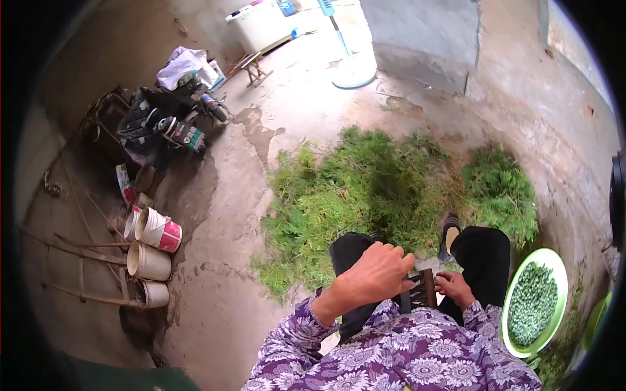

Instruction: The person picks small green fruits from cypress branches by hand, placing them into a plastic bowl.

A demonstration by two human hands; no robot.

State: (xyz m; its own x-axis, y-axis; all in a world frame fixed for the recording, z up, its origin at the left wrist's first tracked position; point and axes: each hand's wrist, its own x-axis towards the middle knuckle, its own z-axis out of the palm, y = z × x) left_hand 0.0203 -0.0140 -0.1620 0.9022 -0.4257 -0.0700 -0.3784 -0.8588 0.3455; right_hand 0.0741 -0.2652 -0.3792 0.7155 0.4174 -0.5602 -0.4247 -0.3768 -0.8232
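Wood block (429,287) | left of bowl (561,293) | between left hand (373,274) and nearer right hand (456,288) | fore-aft | hands apart, grips unclear

Cannot see inside the curled left hand (379,268), or make out any hold of the right hand (456,288) on the wood (428,287). Cannot see the top of the blue stand (339,38), cut off above.

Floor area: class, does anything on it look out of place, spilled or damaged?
The concrete floor looks worn: dark, uneven patches break its pale surface. Greenery lies loosely spread across it, perhaps deliberately.
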